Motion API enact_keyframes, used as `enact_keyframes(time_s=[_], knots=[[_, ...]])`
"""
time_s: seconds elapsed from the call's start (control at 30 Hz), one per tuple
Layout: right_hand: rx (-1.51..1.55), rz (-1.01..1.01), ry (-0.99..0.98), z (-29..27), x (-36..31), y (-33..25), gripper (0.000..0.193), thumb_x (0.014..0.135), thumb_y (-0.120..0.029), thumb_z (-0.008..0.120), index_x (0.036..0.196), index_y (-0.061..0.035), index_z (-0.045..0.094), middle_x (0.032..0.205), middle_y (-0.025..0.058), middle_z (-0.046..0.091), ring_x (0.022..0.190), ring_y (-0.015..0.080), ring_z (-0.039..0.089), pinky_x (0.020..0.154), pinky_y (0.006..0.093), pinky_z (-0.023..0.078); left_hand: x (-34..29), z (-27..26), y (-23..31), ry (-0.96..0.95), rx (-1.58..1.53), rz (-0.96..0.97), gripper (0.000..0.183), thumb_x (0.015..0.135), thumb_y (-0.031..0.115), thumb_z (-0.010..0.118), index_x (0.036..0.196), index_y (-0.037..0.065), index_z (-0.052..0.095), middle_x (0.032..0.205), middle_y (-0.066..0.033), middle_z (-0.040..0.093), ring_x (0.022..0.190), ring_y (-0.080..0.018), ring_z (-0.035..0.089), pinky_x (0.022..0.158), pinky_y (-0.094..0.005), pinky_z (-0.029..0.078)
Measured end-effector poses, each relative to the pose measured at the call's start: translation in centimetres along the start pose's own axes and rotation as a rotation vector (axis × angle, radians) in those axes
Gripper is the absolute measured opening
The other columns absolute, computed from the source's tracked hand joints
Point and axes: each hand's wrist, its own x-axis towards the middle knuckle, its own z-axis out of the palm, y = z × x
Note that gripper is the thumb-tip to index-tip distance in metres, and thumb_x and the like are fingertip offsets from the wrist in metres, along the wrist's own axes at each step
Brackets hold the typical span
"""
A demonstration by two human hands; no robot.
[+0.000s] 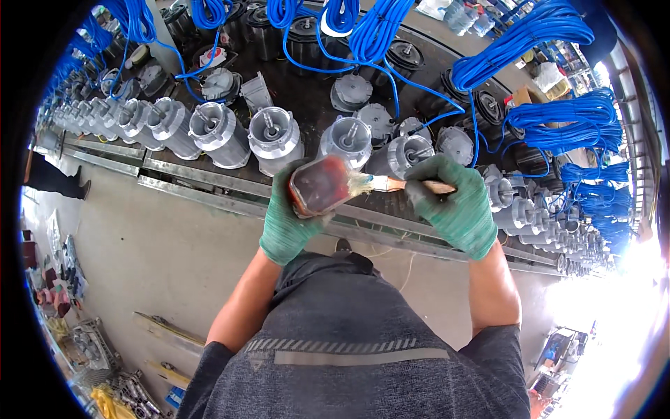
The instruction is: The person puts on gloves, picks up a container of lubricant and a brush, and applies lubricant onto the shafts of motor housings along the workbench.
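In a green knit glove, my left hand (pixel 284 222) grips a small rounded container (pixel 319 187) with a reddish, dark inside, tilted so its opening faces me. My right hand (pixel 455 208), gloved the same way, is closed round the wooden handle of a paintbrush (pixel 396 184). The pale bristles of the brush meet the container's right rim. Just beyond my hands stand grey metal motor housings, among them one with its shaft up (pixel 273 134) and another tilted one (pixel 403 155) partly behind the brush.
A long row of motor housings (pixel 167 119) lines the bench's near metal edge (pixel 209 193). Coils of blue cable (pixel 520 43) lie over dark motors (pixel 305 31) farther back. On the floor at left are wooden pieces (pixel 167 328) and metal parts (pixel 94 342). Another person's leg (pixel 56 178) shows at far left.
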Motion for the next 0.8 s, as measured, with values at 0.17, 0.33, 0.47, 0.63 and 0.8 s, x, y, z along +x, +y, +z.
enact_keyframes(time_s=[0.17, 0.33, 0.47, 0.63, 0.8], knots=[[0.466, 0.36, 0.052, 0.6, 0.1, 2.1, 0.011, 0.095, -0.007, 0.068, 0.104, -0.0006, 0.069, 0.077, 0.0046, 0.069, 0.06, 0.0094, 0.062, 0.054, 0.0246, 0.049, 1.2, -0.8, -1.2, 0.044, -0.153, -0.049, 0.097, 0.067, -0.001, 0.09, 0.147, 0.006, 0.036, 0.141, -0.0106, 0.052, 0.131, -0.0219, 0.054, 0.11, -0.0375, 0.048], [0.652, 0.335, 0.082, 2.6, 0.8, 6.9, 0.017, 0.098, -0.014, 0.069, 0.107, 0.0003, 0.066, 0.075, 0.0049, 0.068, 0.056, 0.0112, 0.061, 0.049, 0.0247, 0.046, 2.5, -1.0, -0.8, 0.056, -0.225, -0.033, 0.096, 0.068, 0.002, 0.091, 0.147, 0.006, 0.036, 0.143, -0.0105, 0.051, 0.131, -0.0229, 0.054, 0.111, -0.0391, 0.047], [0.698, 0.381, 0.16, 3.3, 2.3, 10.6, 0.019, 0.099, -0.016, 0.069, 0.108, 0.0003, 0.067, 0.077, 0.0051, 0.067, 0.054, 0.011, 0.058, 0.051, 0.0244, 0.046, 3.1, -1.7, -1.2, 0.113, -0.189, -0.053, 0.095, 0.07, 0.007, 0.092, 0.147, 0.006, 0.037, 0.142, -0.0115, 0.052, 0.131, -0.0238, 0.054, 0.112, -0.0395, 0.047], [0.532, 0.423, 0.128, 3.2, 6.3, 13.3, 0.016, 0.096, -0.014, 0.071, 0.106, -0.0006, 0.072, 0.084, 0.0052, 0.073, 0.063, 0.0109, 0.063, 0.058, 0.0253, 0.051, 2.8, -3.0, -0.5, 0.165, -0.19, -0.081, 0.089, 0.072, 0.004, 0.086, 0.146, 0.005, 0.038, 0.141, -0.0113, 0.053, 0.13, -0.0237, 0.054, 0.112, -0.0394, 0.046], [0.173, 0.423, -0.064, 4.0, 11.0, 13.3, 0.023, 0.095, -0.019, 0.073, 0.11, -0.0007, 0.073, 0.091, 0.0055, 0.075, 0.074, 0.0114, 0.066, 0.067, 0.0284, 0.056, 1.3, -4.3, -1.1, 0.214, -0.144, -0.101, 0.089, 0.07, -0.001, 0.083, 0.147, 0.004, 0.038, 0.144, -0.0113, 0.05, 0.133, -0.0228, 0.052, 0.112, -0.0387, 0.046]])
